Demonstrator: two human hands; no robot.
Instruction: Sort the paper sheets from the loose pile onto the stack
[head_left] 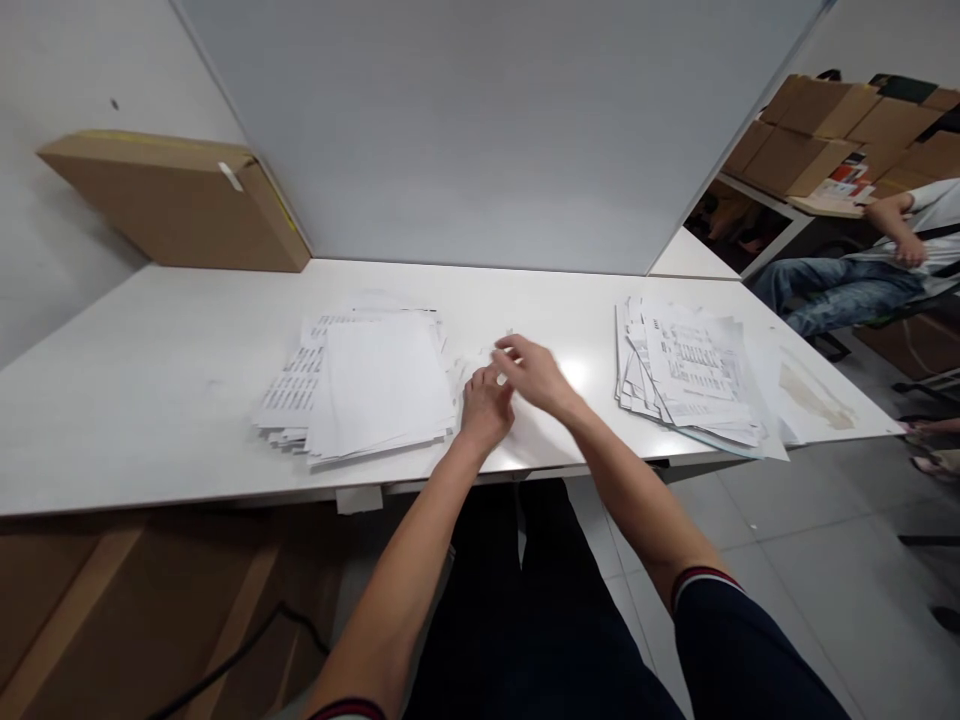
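Note:
My left hand point(487, 408) is on the white table near its front edge, fingers curled down over something pale. A crumpled white sheet of paper point(469, 364) shows at its fingertips, mostly covered by the hand. Close above and to the right is my right hand point(534, 372), its fingers bent but apart and its thumb near the left hand's knuckles. I see nothing held in it. Left of both hands lies a stack of paper point(382, 385) with a blank sheet on top. On the right is another stack of printed sheets point(690, 370), unevenly piled.
The white table point(150, 400) runs up to a grey panel point(487, 130). A flat cardboard box point(172, 205) leans at the back left. Below the table are brown cardboard pieces point(202, 590). At far right, a seated person point(900, 240) is near stacked cartons point(810, 135).

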